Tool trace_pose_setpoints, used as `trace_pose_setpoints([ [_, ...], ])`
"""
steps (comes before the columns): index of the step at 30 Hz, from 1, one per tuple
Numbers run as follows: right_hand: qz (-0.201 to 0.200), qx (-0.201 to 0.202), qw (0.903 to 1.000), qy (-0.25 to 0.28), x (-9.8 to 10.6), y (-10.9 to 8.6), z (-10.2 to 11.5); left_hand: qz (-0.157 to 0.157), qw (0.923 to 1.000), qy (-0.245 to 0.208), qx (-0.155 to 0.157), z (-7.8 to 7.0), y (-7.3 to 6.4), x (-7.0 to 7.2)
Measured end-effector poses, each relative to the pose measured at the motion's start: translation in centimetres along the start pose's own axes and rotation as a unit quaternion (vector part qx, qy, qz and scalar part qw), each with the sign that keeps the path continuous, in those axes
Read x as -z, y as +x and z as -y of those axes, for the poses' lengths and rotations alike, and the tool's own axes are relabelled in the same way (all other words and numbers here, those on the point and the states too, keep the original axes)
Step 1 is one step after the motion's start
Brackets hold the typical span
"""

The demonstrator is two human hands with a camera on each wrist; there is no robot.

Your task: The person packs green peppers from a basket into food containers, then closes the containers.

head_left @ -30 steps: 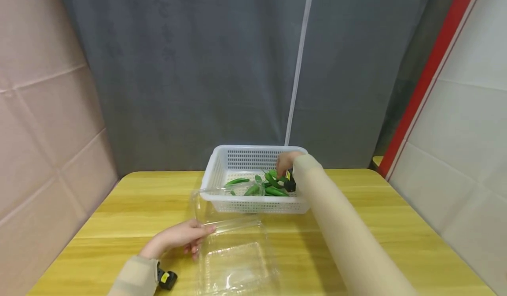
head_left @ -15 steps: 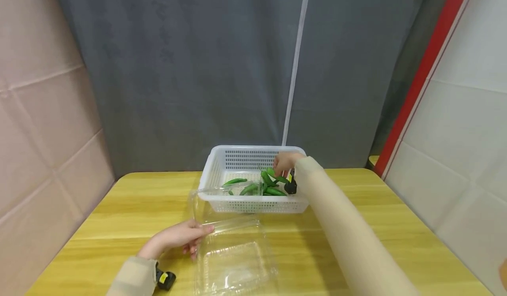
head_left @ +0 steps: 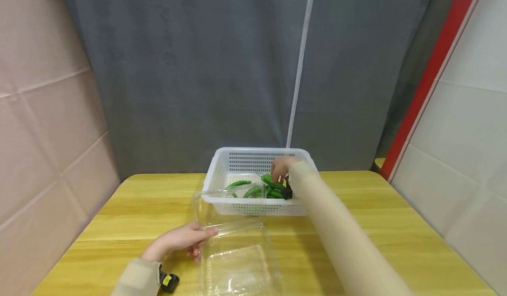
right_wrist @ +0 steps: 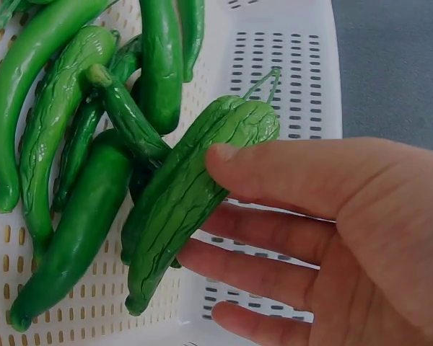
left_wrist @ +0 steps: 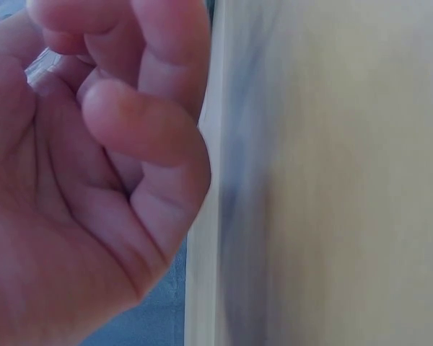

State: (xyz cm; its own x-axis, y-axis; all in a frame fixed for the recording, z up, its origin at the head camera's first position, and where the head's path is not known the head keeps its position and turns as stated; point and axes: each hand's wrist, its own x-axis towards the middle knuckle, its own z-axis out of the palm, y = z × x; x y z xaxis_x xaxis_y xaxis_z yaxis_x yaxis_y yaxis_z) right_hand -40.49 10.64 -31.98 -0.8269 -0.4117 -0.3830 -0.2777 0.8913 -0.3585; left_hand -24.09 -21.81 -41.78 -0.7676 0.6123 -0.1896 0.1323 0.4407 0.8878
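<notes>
Right hand (right_wrist: 353, 216) is inside the white basket (head_left: 257, 149), where I see other green peppers (right_wrist: 79, 223) to left; the clear box (head_left: 237, 267) stands before the basket's near left side. Half-closed fingers and thumb pinch one wrinkled pepper (right_wrist: 191, 205); left hand (head_left: 184, 237) grips the box's left edge.

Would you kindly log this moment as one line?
left hand: pinches open clear container | right hand: pinches wrinkled green pepper | other peppers: in white basket

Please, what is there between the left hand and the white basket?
In the head view, part of the clear plastic container lies between the left hand and the white basket.
</notes>
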Motion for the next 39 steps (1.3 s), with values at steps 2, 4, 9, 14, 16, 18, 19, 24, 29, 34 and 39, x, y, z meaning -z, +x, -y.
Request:
trace_pose_setpoints([
  [2,0.000,-0.005,1.0000,-0.006,-0.2,0.2,-0.1,0.002,1.0000,-0.002,0.001,-0.1,0.0,0.0],
  [4,0.001,-0.005,1.0000,-0.006,-0.3,0.4,-0.2,0.003,1.0000,-0.004,0.003,-0.1,-0.1,-0.1],
  [9,0.004,-0.003,1.0000,-0.002,-0.4,0.9,-0.3,0.002,1.0000,-0.006,0.003,-0.1,-0.2,0.0],
  [14,-0.001,-0.017,0.9994,-0.030,-0.4,1.3,0.0,0.001,1.0000,0.003,-0.003,0.0,-0.3,0.1],
  [16,0.004,-0.020,0.9988,-0.045,-0.5,1.6,0.2,0.004,1.0000,0.003,-0.007,0.2,-0.4,0.0],
  [18,0.012,-0.024,0.9985,-0.048,-0.5,1.9,0.3,0.005,1.0000,0.002,-0.008,0.3,-0.5,0.0],
  [19,0.017,-0.029,0.9984,-0.045,-0.6,2.1,0.3,0.006,0.9999,0.000,-0.009,0.3,-0.6,0.0],
  [24,0.011,-0.040,0.9979,-0.050,-0.6,2.3,0.3,0.002,1.0000,0.000,-0.004,0.1,-0.5,-0.1],
  [29,-0.001,-0.040,0.9982,-0.045,-0.6,2.3,0.4,-0.001,0.9999,0.010,0.000,-0.2,-0.4,0.0],
  [34,0.004,-0.038,0.9981,-0.049,-0.9,2.2,0.7,0.000,1.0000,0.009,-0.001,-0.2,-0.4,0.0],
  [39,0.015,-0.036,0.9967,-0.072,-0.9,2.0,1.2,0.001,1.0000,0.005,-0.003,-0.1,-0.3,0.0],
])
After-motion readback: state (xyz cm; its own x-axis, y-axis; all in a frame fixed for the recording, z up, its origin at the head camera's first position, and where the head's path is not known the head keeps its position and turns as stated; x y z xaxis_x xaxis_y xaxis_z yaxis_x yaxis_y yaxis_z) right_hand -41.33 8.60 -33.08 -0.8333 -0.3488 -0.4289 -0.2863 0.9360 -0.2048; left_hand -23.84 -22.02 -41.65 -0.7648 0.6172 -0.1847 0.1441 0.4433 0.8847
